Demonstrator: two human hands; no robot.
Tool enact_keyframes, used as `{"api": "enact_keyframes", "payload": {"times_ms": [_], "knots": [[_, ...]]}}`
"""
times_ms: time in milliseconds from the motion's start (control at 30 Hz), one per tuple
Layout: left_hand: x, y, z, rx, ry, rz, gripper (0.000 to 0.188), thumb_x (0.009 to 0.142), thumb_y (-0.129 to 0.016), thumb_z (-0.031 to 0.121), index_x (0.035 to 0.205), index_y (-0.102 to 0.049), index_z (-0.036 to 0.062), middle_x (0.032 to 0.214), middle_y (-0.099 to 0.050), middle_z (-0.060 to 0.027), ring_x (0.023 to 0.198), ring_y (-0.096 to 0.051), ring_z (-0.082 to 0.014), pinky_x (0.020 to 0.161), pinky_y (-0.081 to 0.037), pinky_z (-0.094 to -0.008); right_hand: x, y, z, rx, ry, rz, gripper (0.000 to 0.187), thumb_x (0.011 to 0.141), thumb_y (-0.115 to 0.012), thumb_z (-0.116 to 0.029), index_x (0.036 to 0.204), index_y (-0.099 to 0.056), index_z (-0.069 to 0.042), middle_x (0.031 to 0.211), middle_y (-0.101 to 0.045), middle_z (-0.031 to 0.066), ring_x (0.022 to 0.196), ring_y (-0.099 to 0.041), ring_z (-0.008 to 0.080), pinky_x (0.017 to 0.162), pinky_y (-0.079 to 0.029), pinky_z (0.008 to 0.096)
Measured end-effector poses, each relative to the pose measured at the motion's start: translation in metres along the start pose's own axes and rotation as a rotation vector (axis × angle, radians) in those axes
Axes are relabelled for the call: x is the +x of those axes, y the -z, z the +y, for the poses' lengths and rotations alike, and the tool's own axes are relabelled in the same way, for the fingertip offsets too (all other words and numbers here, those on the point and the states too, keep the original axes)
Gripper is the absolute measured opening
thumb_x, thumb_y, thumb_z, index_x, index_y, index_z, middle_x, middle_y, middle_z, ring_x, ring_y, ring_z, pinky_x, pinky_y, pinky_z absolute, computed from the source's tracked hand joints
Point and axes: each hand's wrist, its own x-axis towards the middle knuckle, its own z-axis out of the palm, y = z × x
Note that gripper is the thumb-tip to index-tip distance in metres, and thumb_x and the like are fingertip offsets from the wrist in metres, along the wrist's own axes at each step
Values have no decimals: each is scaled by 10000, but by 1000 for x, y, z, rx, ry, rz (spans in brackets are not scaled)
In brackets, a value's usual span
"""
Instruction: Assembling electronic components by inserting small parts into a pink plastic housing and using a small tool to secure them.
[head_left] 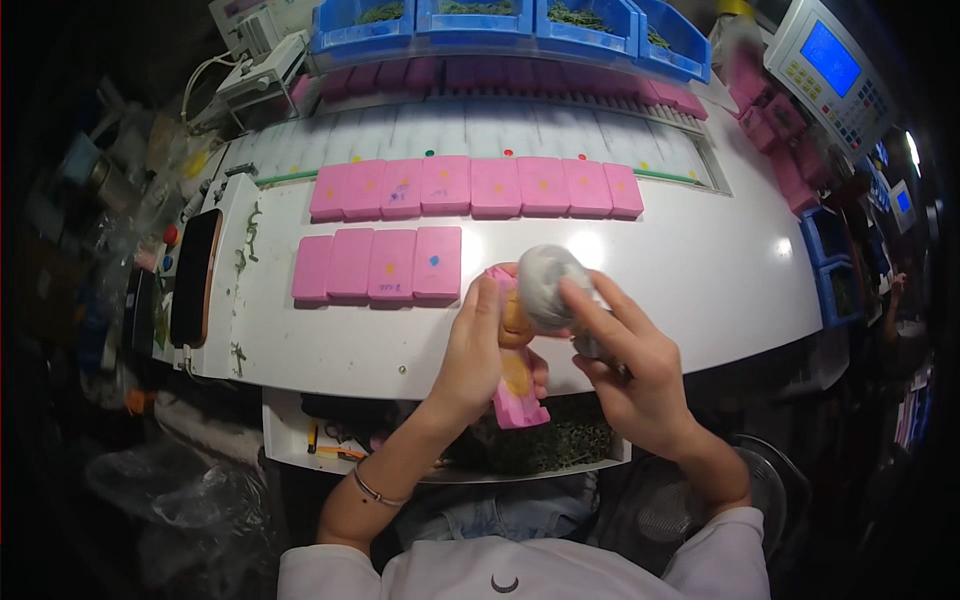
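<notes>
My left hand (pixel 472 345) grips a pink rubber mould (pixel 517 408) over the table's front edge, its orange-yellow inner face showing. In my right hand (pixel 640 375) is a rounded whitish cloth pouch (pixel 546 286), held right against the mould and hiding part of it. The right fingers are slightly blurred; something greyish below the pouch I cannot make out. Left of my hands lies a short row of pink moulds (pixel 388 264), some with coloured dots. Farther back stretches a longer row of similar moulds (pixel 495 187).
A phone (pixel 196 278) lies on the white table (pixel 720 310) at left. Blue bins (pixel 475 22) with green pieces line the back. Below the front edge, an open drawer (pixel 285 425) holds tools and many green bits. A control panel with a blue screen (pixel 830 58) stands back right.
</notes>
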Motion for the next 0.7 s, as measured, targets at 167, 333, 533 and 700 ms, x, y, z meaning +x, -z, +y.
{"api": "enact_keyframes", "payload": {"times_ms": [167,333,533,700], "knots": [[-1,-1,2,-56,-34,135,462,973,-159,412,1227,-307,55,868,-546,-176,501,-567,-232,436,-503,-317,-7,-12,6,-427,261,64,701,561,-584,65,1227,-554,-153,1264,-459,230,693,-525,220,626,-426,304],[1,5,1,-145,55,-52,411,983,-183,366,1227,-309,60,866,-545,-159,537,-575,-234,441,-497,-318,-13,-18,13,-334,177,76,722,536,-583,64,1221,-560,-160,1268,-462,220,694,-521,224,627,-421,306],[3,3,-2,25,-37,45,437,979,-268,362,1210,-348,-1,885,-574,-139,569,-607,-202,476,-519,-287,-10,-10,6,-211,135,35,688,574,-554,136,1216,-553,-110,1235,-475,224,708,-543,252,665,-454,329],[2,9,-6,252,-421,97,502,981,-270,357,1314,-320,-15,961,-603,-146,655,-621,-167,569,-524,-263,-23,-4,-13,-94,-17,112,724,569,-524,171,1239,-529,-103,1249,-439,253,691,-564,252,677,-485,333]]}}
